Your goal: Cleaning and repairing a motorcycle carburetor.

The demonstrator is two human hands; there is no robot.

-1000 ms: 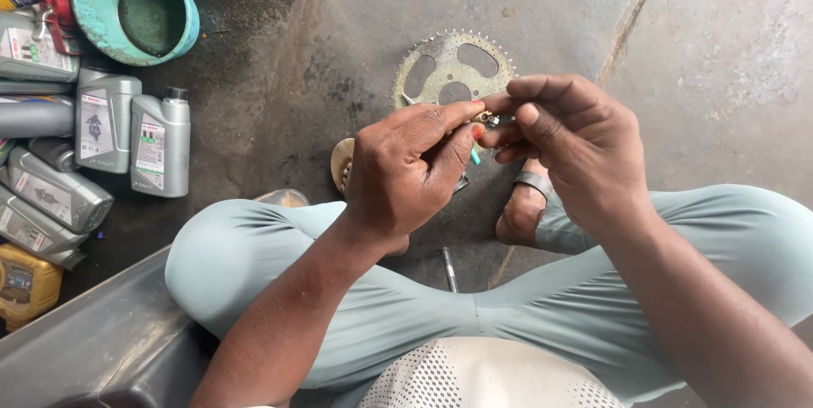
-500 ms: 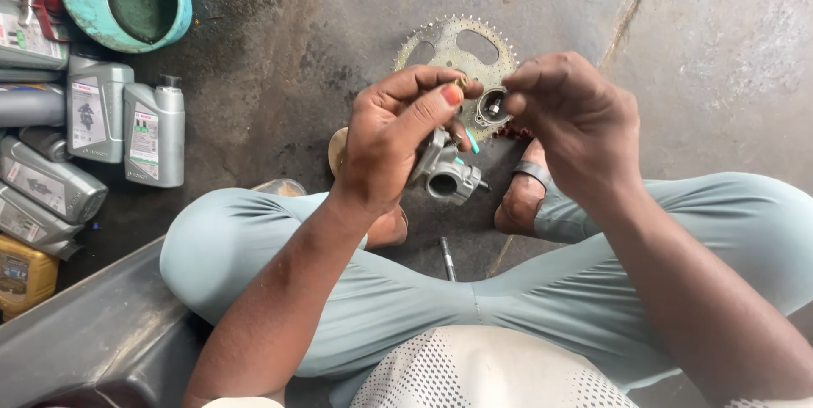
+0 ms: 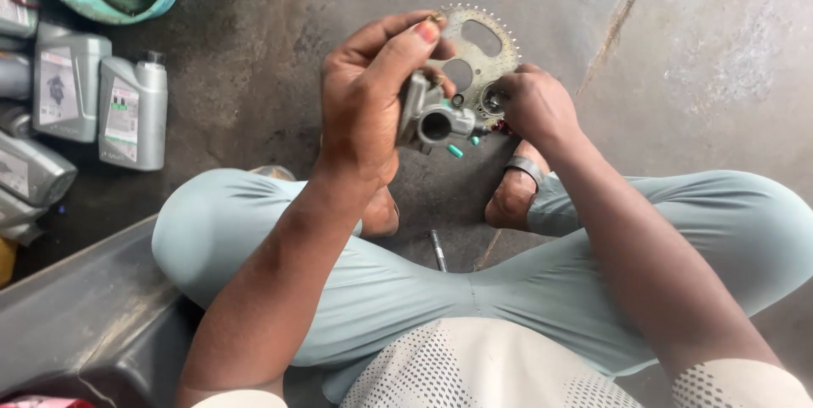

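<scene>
My bare left hand (image 3: 368, 112) and right hand (image 3: 533, 107), below them pale blue-grey trousers (image 3: 440, 289), perforated white shirt (image 3: 483, 370), sandal strap (image 3: 525, 169).

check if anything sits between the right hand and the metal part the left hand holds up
Nothing visible does. The left hand grips the grey metal part, and the right hand is already against its right end. The sprocket lies on the floor behind them.
</scene>
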